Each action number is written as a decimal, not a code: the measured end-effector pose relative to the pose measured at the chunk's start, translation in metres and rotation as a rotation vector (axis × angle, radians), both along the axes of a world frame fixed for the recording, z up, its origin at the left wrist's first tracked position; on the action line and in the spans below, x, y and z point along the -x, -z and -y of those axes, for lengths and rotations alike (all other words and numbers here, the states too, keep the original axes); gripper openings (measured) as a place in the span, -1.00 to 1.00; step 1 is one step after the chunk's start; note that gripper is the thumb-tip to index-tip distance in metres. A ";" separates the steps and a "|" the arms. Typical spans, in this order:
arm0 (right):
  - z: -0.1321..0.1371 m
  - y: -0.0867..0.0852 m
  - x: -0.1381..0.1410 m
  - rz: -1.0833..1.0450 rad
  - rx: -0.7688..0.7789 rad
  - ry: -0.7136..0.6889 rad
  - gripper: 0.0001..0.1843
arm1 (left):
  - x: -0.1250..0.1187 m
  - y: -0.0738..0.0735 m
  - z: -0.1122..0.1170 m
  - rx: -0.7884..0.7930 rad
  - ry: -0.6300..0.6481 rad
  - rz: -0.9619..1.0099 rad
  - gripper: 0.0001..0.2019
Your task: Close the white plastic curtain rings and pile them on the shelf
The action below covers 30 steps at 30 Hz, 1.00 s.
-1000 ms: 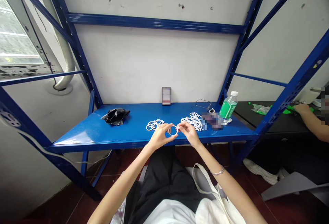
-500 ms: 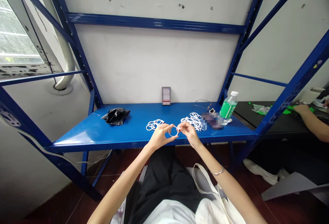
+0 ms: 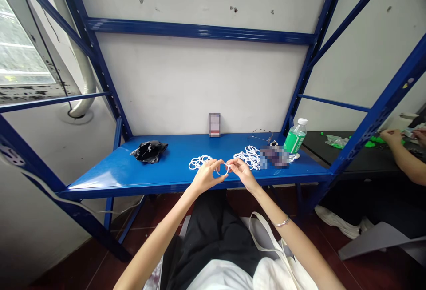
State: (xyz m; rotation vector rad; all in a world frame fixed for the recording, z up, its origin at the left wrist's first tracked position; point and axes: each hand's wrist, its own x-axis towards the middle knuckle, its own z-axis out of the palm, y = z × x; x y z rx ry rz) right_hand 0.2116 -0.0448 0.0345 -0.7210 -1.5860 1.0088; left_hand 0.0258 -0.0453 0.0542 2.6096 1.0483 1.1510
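A small white ring is held up between my two hands, just above the front edge of the blue table. My left hand curves its thumb and fingers around the ring's left side. At the ring's right side, my right hand pinches it with thumb and fingertips. Behind my left hand lies a small group of white rings, partly covered by the fingers. A larger heap of white rings sits beyond my right hand.
On the table are a crumpled black plastic bag, an upright phone, glasses, a blurred-out item and a green-labelled bottle. Blue metal posts frame both sides. A co-worker's hand is above a black table at right.
Both hands still hold the white ring, with only a slight shift of the fingers. At right, the co-worker's hand has risen a little from the black table.
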 end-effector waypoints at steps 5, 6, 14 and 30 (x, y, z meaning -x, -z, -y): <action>-0.020 0.010 -0.018 0.330 -0.189 0.360 -0.81 | 0.007 0.023 -0.025 -0.033 -0.158 -0.076 -0.68; -0.025 0.012 -0.026 0.406 -0.239 0.462 -0.83 | 0.010 0.028 -0.030 -0.050 -0.204 -0.105 -0.68; -0.051 0.027 -0.090 0.957 -0.203 0.928 -0.81 | 0.021 0.056 -0.050 -0.093 -0.386 -0.260 -0.63; -0.059 0.026 -0.082 0.571 -0.324 0.614 -0.80 | 0.023 0.067 -0.055 -0.079 -0.472 -0.303 -0.64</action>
